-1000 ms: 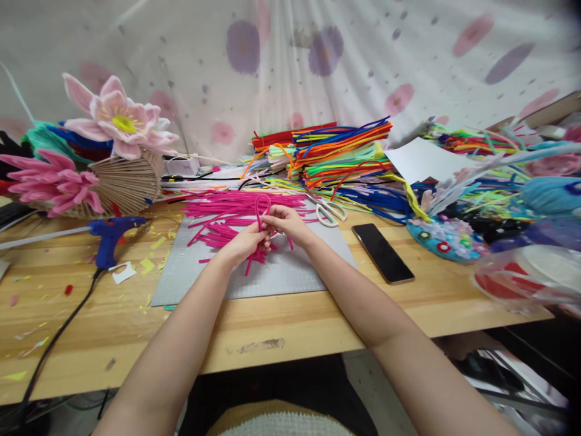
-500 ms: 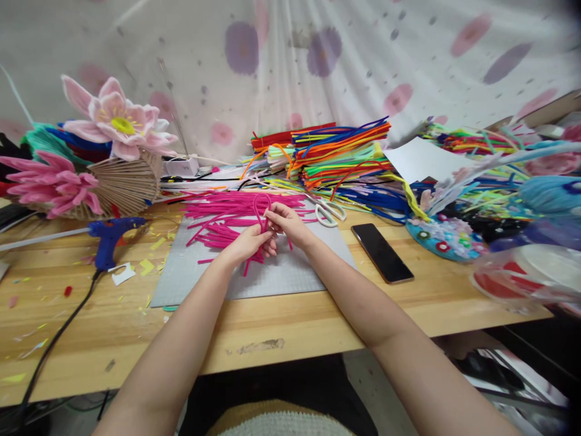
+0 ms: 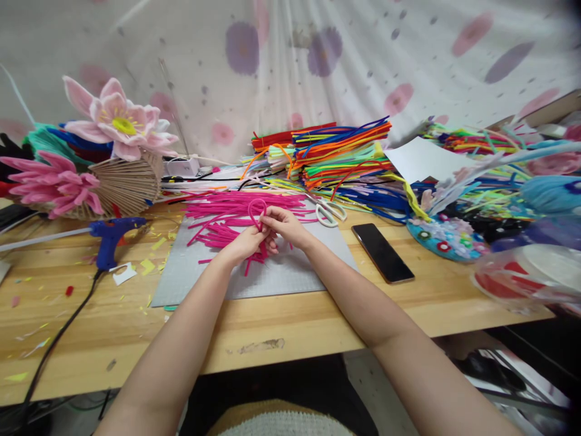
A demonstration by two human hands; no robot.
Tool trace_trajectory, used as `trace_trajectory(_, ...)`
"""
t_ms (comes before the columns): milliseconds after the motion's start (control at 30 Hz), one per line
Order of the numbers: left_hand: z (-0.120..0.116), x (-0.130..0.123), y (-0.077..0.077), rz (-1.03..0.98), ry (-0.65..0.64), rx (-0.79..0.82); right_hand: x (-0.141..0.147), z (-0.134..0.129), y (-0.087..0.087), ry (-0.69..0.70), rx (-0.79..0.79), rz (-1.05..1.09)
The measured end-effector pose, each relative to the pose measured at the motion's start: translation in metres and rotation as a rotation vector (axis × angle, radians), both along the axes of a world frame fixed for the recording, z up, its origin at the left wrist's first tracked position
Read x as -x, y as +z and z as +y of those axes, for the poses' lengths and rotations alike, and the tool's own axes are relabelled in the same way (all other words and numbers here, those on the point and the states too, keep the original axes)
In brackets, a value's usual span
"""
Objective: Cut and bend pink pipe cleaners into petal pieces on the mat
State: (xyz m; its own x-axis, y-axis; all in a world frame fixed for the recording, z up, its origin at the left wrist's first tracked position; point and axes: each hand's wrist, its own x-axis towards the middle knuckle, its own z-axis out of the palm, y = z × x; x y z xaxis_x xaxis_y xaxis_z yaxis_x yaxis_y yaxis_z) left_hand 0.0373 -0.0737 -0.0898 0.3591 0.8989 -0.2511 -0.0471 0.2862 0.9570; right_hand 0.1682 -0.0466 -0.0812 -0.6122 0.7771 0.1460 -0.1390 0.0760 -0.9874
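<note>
Wooden table (image 3: pixel 295 324) — hands (image 3: pixel 285 226) grip pink loop (image 3: pixel 257 201) — tub (image 3: pixel 521 274), contents unclear.

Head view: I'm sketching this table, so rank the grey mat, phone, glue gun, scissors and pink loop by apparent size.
Grey mat
Phone and glue gun: too alike to rank
Scissors
Pink loop, judged by its visible part

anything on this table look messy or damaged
Yes, two spots. Yellow, white and red scraps litter the tabletop around the blue glue gun, like untidied offcuts. Near the front edge, a rough, discolored patch breaks the smooth surface; I cannot tell whether it is damage or residue.
</note>
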Motion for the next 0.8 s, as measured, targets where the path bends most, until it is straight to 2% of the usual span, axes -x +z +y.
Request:
trace_trajectory(167, -0.003, 0.0, 0.007, 0.048, 0.037, -0.021, 0.0, 0.006, -0.002, -0.123, -0.001, 0.053)
trace_trajectory(300, -0.006, 0.001, 0.017, 0.153, 0.017, 0.047, -0.005, 0.014, -0.004, -0.214, 0.107, 0.154)
trace_trajectory(400, -0.005, 0.003, 0.019, 0.181, -0.006, 0.135, -0.011, 0.021, -0.006, -0.288, 0.194, 0.213)
trace_trajectory(533, 0.001, 0.004, 0.015, 0.159, 0.189, 0.155, -0.014, 0.028, -0.014, -0.384, 0.233, 0.275)
trace_trajectory(600, 0.003, 0.005, 0.014, 0.141, 0.238, 0.157, -0.011, 0.028, -0.017, -0.425, 0.222, 0.292)
trace_trajectory(700, 0.003, 0.005, 0.013, 0.139, 0.2, 0.121, -0.008, 0.029, -0.019, -0.481, 0.203, 0.261)
trace_trajectory(800, 0.0, 0.006, 0.013, 0.161, 0.19, 0.054, -0.02, 0.035, -0.015, -0.479, 0.12, 0.042)
